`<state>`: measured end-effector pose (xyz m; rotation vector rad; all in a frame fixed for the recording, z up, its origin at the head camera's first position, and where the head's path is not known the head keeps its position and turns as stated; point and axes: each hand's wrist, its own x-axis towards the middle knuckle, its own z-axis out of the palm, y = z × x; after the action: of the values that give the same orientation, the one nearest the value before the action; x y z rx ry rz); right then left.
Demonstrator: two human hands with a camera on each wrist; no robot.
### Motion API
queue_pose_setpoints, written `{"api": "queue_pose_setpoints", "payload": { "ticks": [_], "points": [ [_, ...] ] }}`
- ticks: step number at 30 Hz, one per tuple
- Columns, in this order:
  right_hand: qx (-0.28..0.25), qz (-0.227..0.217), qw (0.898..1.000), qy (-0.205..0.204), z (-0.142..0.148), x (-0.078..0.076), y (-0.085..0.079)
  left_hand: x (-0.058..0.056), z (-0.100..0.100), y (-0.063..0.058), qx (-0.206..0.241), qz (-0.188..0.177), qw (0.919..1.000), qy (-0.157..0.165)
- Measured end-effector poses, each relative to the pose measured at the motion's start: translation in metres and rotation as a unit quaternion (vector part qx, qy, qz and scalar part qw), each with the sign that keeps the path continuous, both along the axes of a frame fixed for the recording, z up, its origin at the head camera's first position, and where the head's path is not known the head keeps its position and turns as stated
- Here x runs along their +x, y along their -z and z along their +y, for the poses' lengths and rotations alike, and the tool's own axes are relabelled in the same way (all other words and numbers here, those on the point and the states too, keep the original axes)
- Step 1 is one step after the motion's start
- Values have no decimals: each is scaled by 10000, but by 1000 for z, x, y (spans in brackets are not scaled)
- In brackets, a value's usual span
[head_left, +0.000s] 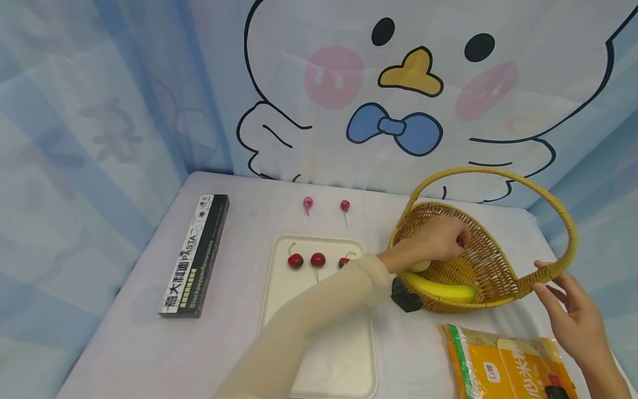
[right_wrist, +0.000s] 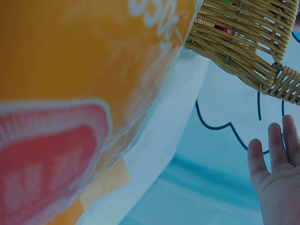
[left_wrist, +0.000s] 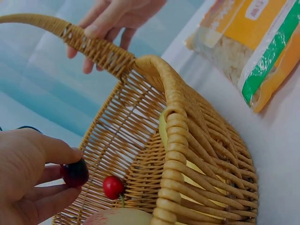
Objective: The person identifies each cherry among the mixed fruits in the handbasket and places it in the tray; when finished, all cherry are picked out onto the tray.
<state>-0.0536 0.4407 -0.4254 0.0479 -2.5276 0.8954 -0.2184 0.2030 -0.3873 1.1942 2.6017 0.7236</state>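
1 left hand, mine, over the basket at centre right of the head view: thumb and fingertips clamped on 1 dark red cherry, lower left of the left wrist view; whether that fruit touches the weave, I cannot tell. 1 right hand, also mine, right edge of the head view: thumb and fingers set to either side of the handle near its foot, pinching it. Basket contents: 1 banana; 1 red cherry and 1 pale, pink-flushed fruit, both bottom of the left wrist view. Stock on the tray, lower centre: 3 cherries. Handling notes, my judgement: best lowered beside the loose cherry before I part my fingers, since a drop could bruise or roll it; grip kept light, as the skin is likely smooth and slippery; handle kept steady by my right; my left sleeve lifted clear of the tray's fruit on withdrawal.
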Motion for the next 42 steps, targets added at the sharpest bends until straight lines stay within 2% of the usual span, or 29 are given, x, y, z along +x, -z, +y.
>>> {"api": "queue_pose_setpoints", "payload": {
  "ticks": [3, 7, 11, 16, 20, 24, 27, 31, 38, 42],
  "points": [
    [47, -63, 9999, 79, 0, 0, 0, 3, -7, -4, 181, 69, 9998, 72],
    [37, -17, 10000, 47, -1, -3, 0, 8, -22, -10, 644, 32, 9979, 117],
    [32, 34, 10000, -63, -1, -7, -1, 14, -41, -12, 1078, 119, 9941, -7],
    [81, 8, 9999, -80, 1, -8, -1, 24, -60, -8, 1415, 349, 9888, -336],
    [59, 9, 9999, -103, 0, -9, 1, 32, -73, -3, 1772, 386, 9824, -441],
    [48, 36, 9999, -132, 0, -10, 3, 41, -89, 0, 1873, 533, 9794, -544],
    [30, 39, 9999, -116, 1, -9, 4, 51, -102, 2, 1844, 813, 9780, -541],
    [45, 21, 10000, -43, 4, -6, 4, 69, -119, 6, 2081, 1116, 9708, -419],
    [20, 122, 9998, -124, 3, -5, 4, 95, -148, 13, 2565, 1144, 9584, -515],
    [-26, 161, 9998, -99, 2, -5, 5, 107, -163, 18, 2672, 1421, 9517, -509]
  ]
}}
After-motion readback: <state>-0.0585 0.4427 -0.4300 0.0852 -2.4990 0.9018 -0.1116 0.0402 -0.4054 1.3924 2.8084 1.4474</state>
